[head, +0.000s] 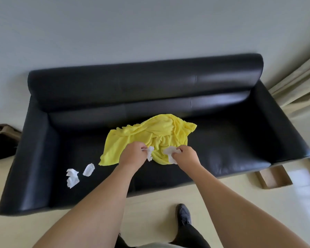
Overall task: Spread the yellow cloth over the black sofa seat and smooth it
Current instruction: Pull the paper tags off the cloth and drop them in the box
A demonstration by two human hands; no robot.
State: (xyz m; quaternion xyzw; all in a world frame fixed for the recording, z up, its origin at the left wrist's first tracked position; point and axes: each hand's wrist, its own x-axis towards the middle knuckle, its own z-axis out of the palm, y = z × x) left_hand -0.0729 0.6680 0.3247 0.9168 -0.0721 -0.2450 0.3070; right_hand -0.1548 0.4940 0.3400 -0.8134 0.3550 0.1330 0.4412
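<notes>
A crumpled yellow cloth (147, 138) lies bunched in the middle of the black sofa seat (222, 151). My left hand (132, 155) is at the cloth's near edge and pinches a white paper scrap (150, 153). Right beside it, my right hand (185, 156) pinches another white paper scrap (169, 153) that lies on the cloth's near edge. The two hands are a short way apart. The cloth is heavily wrinkled and covers only a small part of the seat.
Crumpled white paper bits lie on the seat's left: one (88, 169) nearer the cloth, another (72, 178) further left. The sofa has a backrest (145, 83), a left armrest (32, 158) and a right armrest (283, 133). A curtain (301, 83) hangs right; my shoe (183, 214) is on the floor.
</notes>
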